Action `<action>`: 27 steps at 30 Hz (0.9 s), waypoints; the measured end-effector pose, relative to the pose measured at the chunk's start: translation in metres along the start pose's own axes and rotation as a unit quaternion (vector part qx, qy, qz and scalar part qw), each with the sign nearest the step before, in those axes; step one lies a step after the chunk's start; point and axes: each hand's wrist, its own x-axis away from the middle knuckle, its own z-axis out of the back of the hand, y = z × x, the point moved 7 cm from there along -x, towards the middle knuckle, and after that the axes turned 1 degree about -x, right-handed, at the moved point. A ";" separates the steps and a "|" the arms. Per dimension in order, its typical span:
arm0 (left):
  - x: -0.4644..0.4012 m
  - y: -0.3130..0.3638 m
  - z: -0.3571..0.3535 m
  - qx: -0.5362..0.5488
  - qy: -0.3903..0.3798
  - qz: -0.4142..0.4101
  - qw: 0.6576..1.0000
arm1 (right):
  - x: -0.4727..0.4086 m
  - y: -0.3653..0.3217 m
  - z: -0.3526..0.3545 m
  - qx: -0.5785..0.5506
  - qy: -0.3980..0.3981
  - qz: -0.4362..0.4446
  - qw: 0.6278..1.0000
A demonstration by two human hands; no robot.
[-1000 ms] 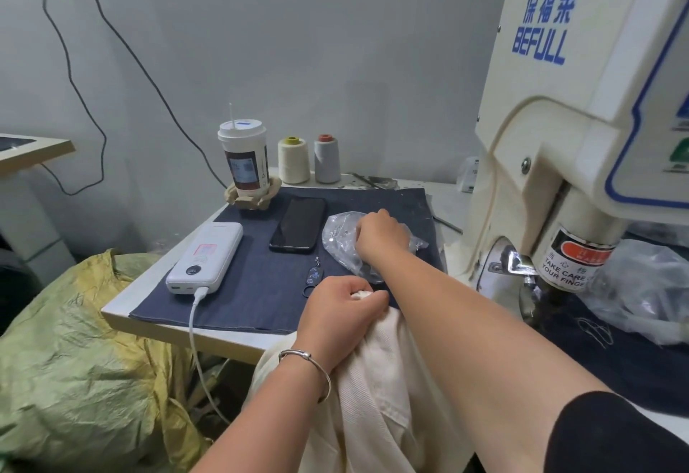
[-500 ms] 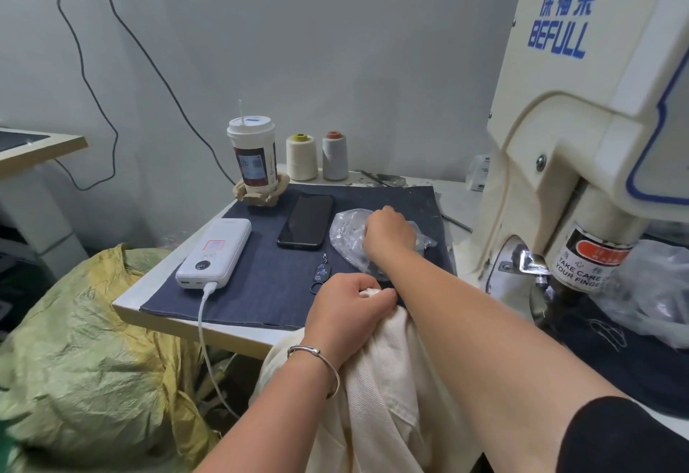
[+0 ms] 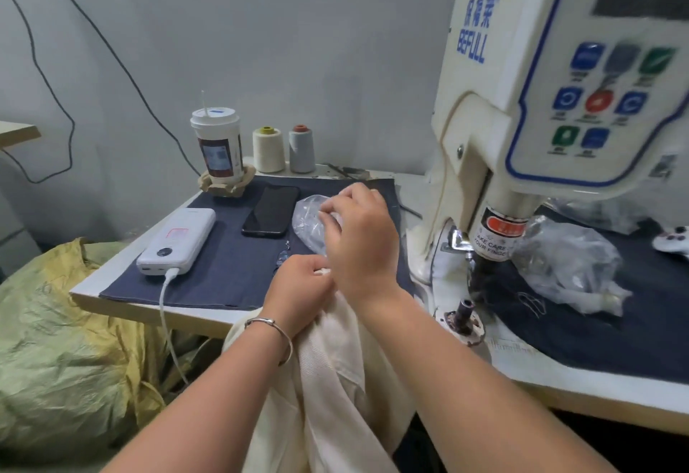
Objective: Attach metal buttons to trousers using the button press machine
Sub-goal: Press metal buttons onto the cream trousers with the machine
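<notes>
While a white rectangular power bank [image 3: 177, 239] lies near the counter's [image 3: 123, 299] left edge, a black phone [image 3: 271, 210] rests just right of it. At the front edge, the left hand [image 3: 298, 292] is clenched on cream ribbed trousers [image 3: 335, 390]. Beside it, the right hand [image 3: 359, 238] pinches something small above a clear plastic bag [image 3: 307, 223]. A cream button press machine [image 3: 551, 107] stands rightmost.

white table [image 3: 112, 295] carries a dark cloth [image 3: 231, 271] and press machine [image 3: 522, 137].
</notes>
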 end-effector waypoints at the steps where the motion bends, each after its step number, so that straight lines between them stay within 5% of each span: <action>1: 0.000 0.002 0.000 -0.016 0.001 0.000 1.000 | 0.018 -0.008 0.021 -0.034 0.022 0.015 0.999; 5: 0.001 -0.003 -0.003 -0.006 -0.002 0.026 1.000 | 0.092 0.005 0.084 -0.105 0.007 0.003 0.994; 12: -0.001 -0.010 -0.003 -0.015 0.005 0.057 0.998 | 0.129 0.099 0.144 -0.026 0.008 -0.170 0.985; 27: 0.003 -0.008 -0.001 -0.004 -0.002 0.071 0.997 | 0.076 0.128 0.123 -0.027 -0.084 -0.117 0.989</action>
